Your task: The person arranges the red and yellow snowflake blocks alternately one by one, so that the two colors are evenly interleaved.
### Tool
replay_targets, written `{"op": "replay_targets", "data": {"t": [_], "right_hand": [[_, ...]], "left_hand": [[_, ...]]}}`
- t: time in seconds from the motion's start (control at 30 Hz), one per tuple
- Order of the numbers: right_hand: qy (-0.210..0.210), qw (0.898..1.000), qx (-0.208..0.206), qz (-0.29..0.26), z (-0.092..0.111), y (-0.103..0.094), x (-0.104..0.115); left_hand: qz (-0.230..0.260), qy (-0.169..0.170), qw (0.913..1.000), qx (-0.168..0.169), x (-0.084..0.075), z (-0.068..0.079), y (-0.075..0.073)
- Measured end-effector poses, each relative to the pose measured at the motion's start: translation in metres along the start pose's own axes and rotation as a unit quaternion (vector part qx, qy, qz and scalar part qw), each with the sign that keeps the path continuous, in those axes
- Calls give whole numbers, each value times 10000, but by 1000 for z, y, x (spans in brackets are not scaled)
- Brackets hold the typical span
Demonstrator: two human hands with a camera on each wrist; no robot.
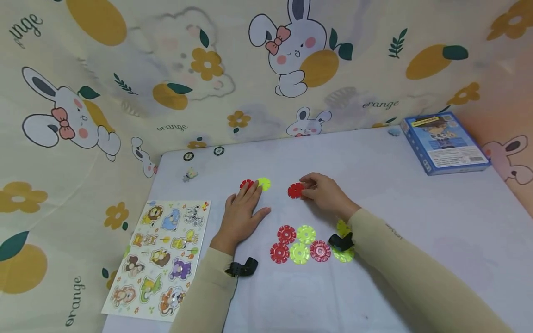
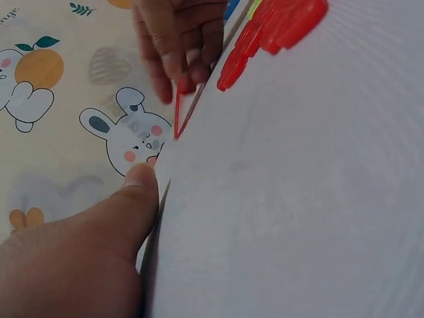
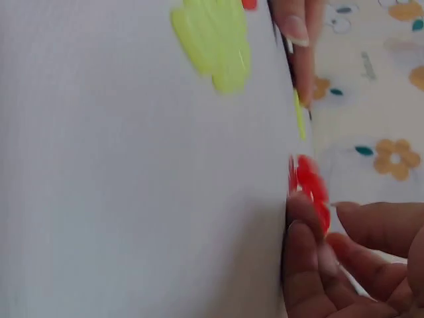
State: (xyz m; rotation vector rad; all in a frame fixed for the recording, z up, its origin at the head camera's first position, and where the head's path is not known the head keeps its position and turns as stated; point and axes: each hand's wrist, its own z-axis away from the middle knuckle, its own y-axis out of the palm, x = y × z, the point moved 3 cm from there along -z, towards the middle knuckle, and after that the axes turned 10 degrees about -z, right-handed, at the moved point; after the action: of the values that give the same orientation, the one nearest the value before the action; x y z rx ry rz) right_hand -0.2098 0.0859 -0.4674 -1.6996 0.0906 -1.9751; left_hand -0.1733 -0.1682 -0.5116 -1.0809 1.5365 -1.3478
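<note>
In the head view my left hand [image 1: 241, 215] lies flat with fingers extended, fingertips on a red notched plastic disc [image 1: 245, 183] and at the edge of a yellow-green notched disc [image 1: 264, 184]. To its right, my right hand [image 1: 326, 192] pinches another red notched disc [image 1: 296, 190] at its right edge. The right wrist view shows this red disc [image 3: 313, 189] tilted up at the fingertips. Nearer to me, several red discs [image 1: 279, 253] and yellow-green discs [image 1: 299, 253] lie in two rows, partly hidden at the right by my right wrist camera.
A sheet of animal stickers [image 1: 160, 259] lies at the left. Two small black round pieces [image 1: 219, 151] and a small figure-like piece [image 1: 190, 174] are at the back left. A blue box [image 1: 445, 143] sits at the back right, beside a small blue piece [image 1: 393, 132].
</note>
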Motion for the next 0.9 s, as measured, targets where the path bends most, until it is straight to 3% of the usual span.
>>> {"op": "replay_targets", "data": {"t": [0.07,0.13,0.2,0.27,0.33,0.4,0.9], "right_hand": [[-168,9991,23,383,1,5,4],[-505,9912,196,1204,5,10,9],[-828,9714,462,2178,10,15,11],[-1062,9438,752,3037,15,19,11],[-1135,9227,977,3552,17,23,10],[-1112,9123,1060,3796,17,25,8],[-973,9089,1177,3880,-9,49,18]], "left_hand": [[13,-2,10000,-3,0,0,-1],[23,-8,10000,-12,0,0,-2],[40,3,10000,-31,0,0,-2],[50,13,10000,-45,0,0,-2],[61,21,10000,-44,0,0,-1],[76,33,10000,-24,0,0,-1],[50,143,9999,79,0,1,-5]]}}
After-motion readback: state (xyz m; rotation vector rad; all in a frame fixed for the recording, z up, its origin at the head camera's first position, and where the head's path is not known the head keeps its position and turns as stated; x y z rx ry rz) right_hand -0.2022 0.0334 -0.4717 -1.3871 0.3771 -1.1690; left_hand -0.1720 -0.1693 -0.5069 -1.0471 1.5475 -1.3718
